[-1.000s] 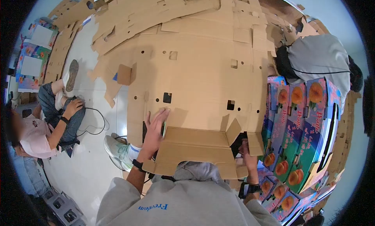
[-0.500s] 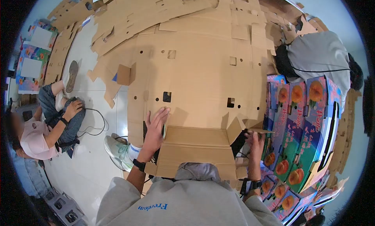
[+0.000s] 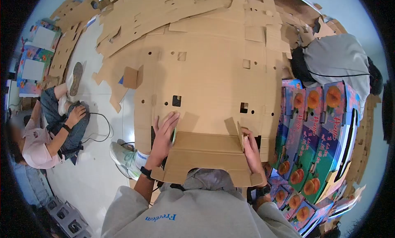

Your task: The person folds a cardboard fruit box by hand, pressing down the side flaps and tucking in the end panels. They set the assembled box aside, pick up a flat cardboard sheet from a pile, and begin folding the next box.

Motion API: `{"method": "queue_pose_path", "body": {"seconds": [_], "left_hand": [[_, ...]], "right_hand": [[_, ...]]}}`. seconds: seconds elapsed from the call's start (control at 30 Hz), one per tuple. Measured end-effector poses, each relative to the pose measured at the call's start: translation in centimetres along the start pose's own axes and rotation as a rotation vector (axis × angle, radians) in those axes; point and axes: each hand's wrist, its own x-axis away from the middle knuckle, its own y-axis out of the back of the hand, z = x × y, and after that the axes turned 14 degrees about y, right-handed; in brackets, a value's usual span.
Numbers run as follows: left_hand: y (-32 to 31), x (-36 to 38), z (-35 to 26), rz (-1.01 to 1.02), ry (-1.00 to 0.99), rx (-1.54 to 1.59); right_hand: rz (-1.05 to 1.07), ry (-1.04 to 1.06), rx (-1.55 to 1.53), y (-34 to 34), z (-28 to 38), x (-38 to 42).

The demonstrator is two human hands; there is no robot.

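A large sheet of brown cardboard (image 3: 210,85) with punched holes lies flat in front of me. Its near end is folded up into a front panel (image 3: 205,155) close to my body. My left hand (image 3: 164,133) rests at the left end of this fold, fingers stretched out over the cardboard. At the right end, my right hand (image 3: 252,147) grips a small side flap (image 3: 240,136), which stands upright beside the panel. The undersides of both hands are hidden.
Printed boxes with orange flowers (image 3: 321,131) are stacked at the right. A person in grey (image 3: 337,54) bends behind them. More cardboard sheets (image 3: 148,19) lie at the far side. A person in a pink top (image 3: 39,145) sits at the left, near a black cable (image 3: 109,124).
My right hand has moved left and inward, swinging the right side flap upright against the folded panel. My left hand has stayed in nearly the same place.
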Motion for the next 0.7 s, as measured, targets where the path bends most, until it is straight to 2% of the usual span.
{"method": "queue_pose_path", "body": {"seconds": [0.07,0.3,0.4,0.5,0.6,0.7], "left_hand": [[-0.1,-0.1,0.3,-0.005,-0.001,-0.012],[-0.6,-0.2,1.1,-0.015,-0.023,0.016],[-0.3,-0.2,0.8,-0.014,-0.027,0.039],[-0.2,-0.2,0.7,-0.013,-0.026,0.032],[-0.6,-0.4,0.7,-0.032,-0.007,0.038],[-1.2,-0.4,1.7,-0.003,0.055,0.046]], "right_hand": [[0.033,0.048,0.011,-0.6,0.2,-0.2],[0.291,0.002,-0.035,0.9,0.1,-1.0],[0.361,0.045,0.121,1.0,1.0,-1.1],[0.332,0.023,0.214,0.3,0.6,-1.4],[0.286,-0.126,0.37,-0.5,2.2,-1.6],[0.163,-0.032,0.165,0.3,-0.9,-1.4]]}}
